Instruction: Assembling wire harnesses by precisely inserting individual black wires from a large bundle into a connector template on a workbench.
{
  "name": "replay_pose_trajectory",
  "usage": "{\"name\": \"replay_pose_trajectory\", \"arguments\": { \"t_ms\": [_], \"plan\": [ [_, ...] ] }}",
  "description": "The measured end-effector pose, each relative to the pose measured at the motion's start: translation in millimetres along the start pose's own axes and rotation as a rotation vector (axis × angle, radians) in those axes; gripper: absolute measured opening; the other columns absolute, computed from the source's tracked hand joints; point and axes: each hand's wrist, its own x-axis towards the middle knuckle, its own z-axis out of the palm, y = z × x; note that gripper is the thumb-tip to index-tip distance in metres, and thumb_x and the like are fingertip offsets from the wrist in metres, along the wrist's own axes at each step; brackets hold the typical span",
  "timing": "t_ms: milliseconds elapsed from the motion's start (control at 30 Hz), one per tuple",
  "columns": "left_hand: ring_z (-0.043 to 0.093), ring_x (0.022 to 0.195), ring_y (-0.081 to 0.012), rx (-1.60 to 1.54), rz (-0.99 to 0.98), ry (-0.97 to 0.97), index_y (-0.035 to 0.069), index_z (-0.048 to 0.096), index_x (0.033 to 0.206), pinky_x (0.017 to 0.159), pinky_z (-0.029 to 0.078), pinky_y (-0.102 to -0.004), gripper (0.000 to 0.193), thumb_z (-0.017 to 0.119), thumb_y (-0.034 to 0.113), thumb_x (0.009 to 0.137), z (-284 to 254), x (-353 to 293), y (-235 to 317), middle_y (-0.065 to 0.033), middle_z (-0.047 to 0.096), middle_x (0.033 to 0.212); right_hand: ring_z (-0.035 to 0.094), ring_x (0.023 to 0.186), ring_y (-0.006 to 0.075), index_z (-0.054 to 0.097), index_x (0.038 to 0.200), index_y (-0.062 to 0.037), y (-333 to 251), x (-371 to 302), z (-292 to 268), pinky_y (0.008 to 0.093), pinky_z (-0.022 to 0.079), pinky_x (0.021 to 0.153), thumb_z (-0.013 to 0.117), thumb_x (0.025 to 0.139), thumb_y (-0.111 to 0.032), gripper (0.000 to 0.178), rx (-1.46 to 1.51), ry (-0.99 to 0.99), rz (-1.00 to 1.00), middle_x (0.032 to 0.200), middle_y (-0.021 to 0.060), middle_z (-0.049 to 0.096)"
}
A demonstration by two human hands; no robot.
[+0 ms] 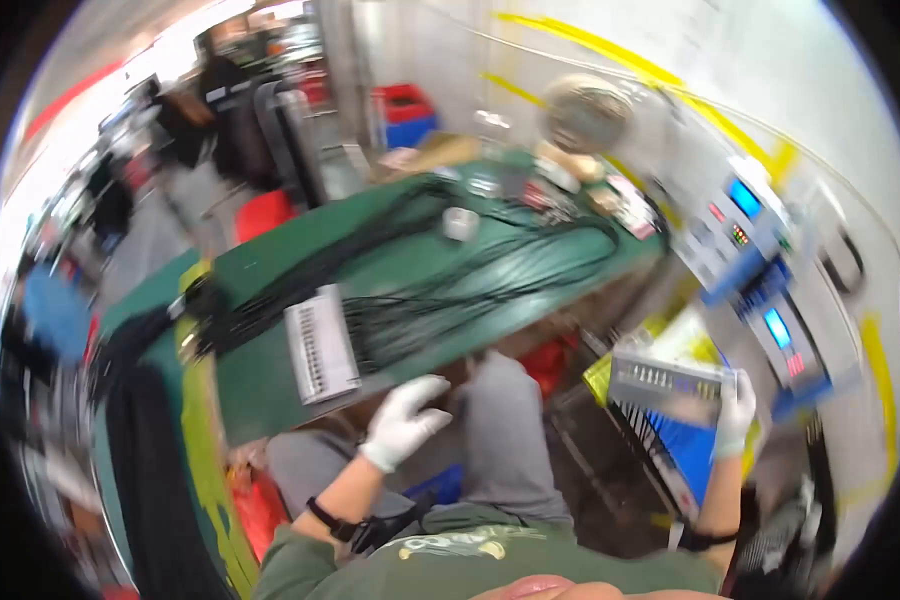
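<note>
The right grip [736, 408] is clamped on the end of a grey ported box [667, 385], which extends to its left. The left grip [404, 424] has its fingers apart near the bench [253, 395]; a white slotted panel [324, 345] lies ahead-left of it.

A grey oblong box [668, 384] is held by one end.
</note>
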Motion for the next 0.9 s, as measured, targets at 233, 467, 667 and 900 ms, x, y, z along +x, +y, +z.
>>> {"name": "replay_pose_trajectory", "arguments": {
  "t_ms": [233, 467, 667, 900],
  "plan": [
    [0.053, 0.128, -0.0275, -0.916, 0.047, -0.071, -0.001, 0.044, 0.145, 0.111, 0.039, -0.0389, 0.069, 0.076, 0.018, 0.086, -7.9, -78.8, -39.1, -0.0151, 0.056, 0.138, 0.056, 0.090, 0.0090, 0.066, 0.102, 0.0029, -139.6, -68.8, 255.8, 0.0254, 0.046, 0.083, 0.066, 0.094, -0.017, 0.021, 0.465, -0.653, -0.034, 0.095, -0.0005, 0.064],
    [0.063, 0.113, -0.0184, -1.225, -0.307, 0.302, 0.000, 0.059, 0.131, 0.101, 0.048, -0.0336, 0.050, 0.075, 0.004, 0.084, -112.8, -157.8, -106.9, -0.0099, 0.066, 0.124, 0.066, 0.104, 0.0264, 0.063, 0.117, -0.0023, -270.3, -115.7, 507.6, 0.0356, 0.051, 0.091, 0.067, 0.091, -0.031, 0.039, 0.136, -1.095, -0.451, 0.106, 0.0177, 0.070],
    [0.066, 0.106, -0.0177, -1.144, -0.338, 0.284, 0.000, 0.064, 0.125, 0.096, 0.052, -0.0329, 0.041, 0.073, 0.003, 0.085, -144.0, -177.9, -153.7, -0.0082, 0.069, 0.118, 0.063, 0.111, 0.0358, 0.063, 0.121, -0.0079, -265.1, -172.1, 645.7, 0.0416, 0.047, 0.101, 0.068, 0.087, -0.044, 0.050, -0.208, -0.922, -1.224, 0.108, 0.0184, 0.069],
    [0.065, 0.107, -0.0171, -1.090, -0.308, 0.301, 0.000, 0.064, 0.126, 0.096, 0.052, -0.0332, 0.044, 0.075, 0.004, 0.084, -142.9, -190.5, -166.4, -0.0083, 0.068, 0.121, 0.064, 0.108, 0.0329, 0.068, 0.112, -0.0116, -305.3, -188.2, 661.8, 0.0437, 0.048, 0.094, 0.064, 0.085, -0.056, 0.053, -0.586, -1.102, -1.048, 0.106, 0.0153, 0.071]
  ]
}}
